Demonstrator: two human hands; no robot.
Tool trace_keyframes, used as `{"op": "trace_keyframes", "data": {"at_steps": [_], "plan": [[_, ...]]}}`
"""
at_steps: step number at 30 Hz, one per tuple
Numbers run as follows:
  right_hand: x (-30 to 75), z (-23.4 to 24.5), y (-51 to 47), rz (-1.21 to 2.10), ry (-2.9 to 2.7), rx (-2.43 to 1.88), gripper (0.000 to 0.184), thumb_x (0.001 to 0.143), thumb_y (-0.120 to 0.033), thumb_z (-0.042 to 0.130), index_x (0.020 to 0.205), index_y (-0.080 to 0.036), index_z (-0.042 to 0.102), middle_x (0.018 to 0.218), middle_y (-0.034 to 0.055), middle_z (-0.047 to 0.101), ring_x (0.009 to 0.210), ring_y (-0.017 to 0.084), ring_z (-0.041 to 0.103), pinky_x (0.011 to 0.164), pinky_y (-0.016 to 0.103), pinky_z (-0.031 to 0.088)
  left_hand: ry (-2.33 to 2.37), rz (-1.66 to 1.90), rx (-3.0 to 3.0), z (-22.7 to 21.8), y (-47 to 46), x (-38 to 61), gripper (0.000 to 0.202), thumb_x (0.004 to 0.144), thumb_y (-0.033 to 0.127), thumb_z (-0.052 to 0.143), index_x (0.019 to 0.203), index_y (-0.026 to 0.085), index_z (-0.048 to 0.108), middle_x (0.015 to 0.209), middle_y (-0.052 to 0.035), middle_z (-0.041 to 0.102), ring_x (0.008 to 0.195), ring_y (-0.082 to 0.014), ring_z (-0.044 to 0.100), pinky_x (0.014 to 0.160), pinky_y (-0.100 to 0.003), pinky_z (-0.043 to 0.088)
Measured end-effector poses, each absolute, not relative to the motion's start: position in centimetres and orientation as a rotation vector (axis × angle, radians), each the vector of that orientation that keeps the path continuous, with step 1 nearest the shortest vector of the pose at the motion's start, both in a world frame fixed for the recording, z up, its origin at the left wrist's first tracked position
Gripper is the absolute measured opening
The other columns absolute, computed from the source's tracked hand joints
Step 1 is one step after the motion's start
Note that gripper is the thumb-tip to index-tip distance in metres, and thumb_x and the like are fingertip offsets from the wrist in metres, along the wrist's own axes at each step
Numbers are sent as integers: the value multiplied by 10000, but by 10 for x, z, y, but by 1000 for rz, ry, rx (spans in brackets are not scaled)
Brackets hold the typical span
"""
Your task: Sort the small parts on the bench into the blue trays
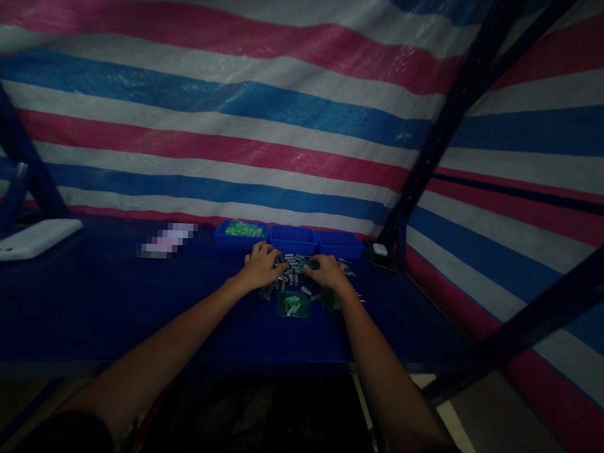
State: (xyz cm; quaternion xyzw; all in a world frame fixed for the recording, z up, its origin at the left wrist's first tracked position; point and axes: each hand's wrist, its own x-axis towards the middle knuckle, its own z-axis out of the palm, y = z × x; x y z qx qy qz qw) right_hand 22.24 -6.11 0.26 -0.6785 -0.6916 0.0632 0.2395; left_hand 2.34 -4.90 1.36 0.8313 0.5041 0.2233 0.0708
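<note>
Small metal cylinders (293, 278) lie in a loose cluster on the blue table between my hands. My left hand (261, 267) rests at the cluster's left side, its fingers apart and its thumb pointing toward the pieces. My right hand (326, 270) is on the other side, thumb and fingers closed around what looks like a small clear plastic bag, dim and partly hidden. Nearer to me lies a clear bag (293, 305) with pale green plastic pieces inside. A second greenish bag (331, 300) is partly covered by my right wrist.
Behind my hands stand three blue bins; the left bin (220, 238) holds green pieces, beside the middle bin (294, 239) and right bin (340, 243). Thin metal pins (348, 274) lie at right. A white device (36, 238) is far left; blue posts (425, 148) frame striped sheeting.
</note>
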Motion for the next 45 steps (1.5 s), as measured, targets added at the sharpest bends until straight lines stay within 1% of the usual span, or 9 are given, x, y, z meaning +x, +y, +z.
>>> {"op": "trace_keyframes", "data": {"at_steps": [7, 13, 18, 23, 27, 31, 35, 39, 45], "plan": [[224, 6, -61, 428, -1828, -1658, 324, 673, -458, 594, 810, -165, 597, 784, 31, 635, 700, 147, 565, 617, 243, 399, 1526, 799, 2455, 12, -42, 19, 309, 801, 412, 436, 970, 217, 605, 1037, -90, 566, 1127, -297, 372, 872, -468, 361], [218, 11, -59, 314, -1863, -1518, 280, 817, -338, 410, 758, -151, 610, 728, 33, 630, 663, 139, 548, 613, 240, 375, 1295, 933, 2442, 15, -43, 20, 290, 814, 327, 436, 1028, 177, 563, 887, -56, 639, 897, -215, 542, 828, -352, 399], [204, 21, -66, 162, -1894, -1315, 295, 839, -304, 378, 776, -168, 633, 744, 28, 623, 709, 145, 538, 675, 250, 381, 1058, 982, 2413, 18, -50, 23, 392, 796, 337, 480, 1161, 194, 474, 846, -26, 646, 741, -159, 593, 678, -260, 433], [188, 24, -72, 168, -1921, -1240, 265, 827, -316, 427, 782, -175, 647, 727, 23, 615, 718, 137, 531, 686, 248, 387, 1169, 1069, 2399, 21, -47, 21, 251, 818, 320, 438, 965, 200, 604, 709, -15, 640, 646, -153, 587, 615, -247, 425], [184, 25, -71, 612, -1735, -1256, 335, 815, -442, 438, 807, -163, 623, 693, 18, 630, 656, 135, 565, 617, 239, 419, 1201, 1202, 2262, 25, -43, 18, 204, 804, 294, 454, 856, 185, 619, 694, -22, 640, 667, -162, 601, 639, -259, 447], [183, 31, -76, 1246, -1326, -1176, 530, 839, -583, 266, 948, -150, 550, 560, 29, 609, 504, 138, 576, 513, 238, 433, 1038, 1385, 2032, 33, -50, 20, 214, 822, 292, 420, 901, 171, 578, 776, -36, 642, 716, -163, 620, 641, -269, 485], [179, 38, -84, 1483, -1220, -926, 350, 820, -472, 428, 975, -178, 535, 619, 30, 634, 558, 139, 605, 563, 248, 464, 943, 1475, 2027, 42, -63, 24, 256, 847, 305, 375, 950, 172, 569, 883, -48, 633, 775, -161, 612, 687, -282, 497], [179, 38, -79, 1338, -1141, -880, 289, 688, -234, 586, 970, -179, 557, 660, -4, 627, 567, 121, 581, 548, 235, 457, 959, 1380, 2188, 43, -67, 24, 273, 851, 304, 374, 971, 180, 586, 936, -51, 623, 805, -161, 598, 755, -293, 475], [234, 43, -64, 656, -743, -991, 377, 674, -188, 541, 1046, -148, 493, 713, -18, 588, 585, 84, 563, 542, 202, 453, 930, 1203, 2230, 39, -61, 21, 385, 834, 291, 410, 1203, 181, 433, 819, -29, 612, 632, -130, 587, 632, -251, 460]]}}
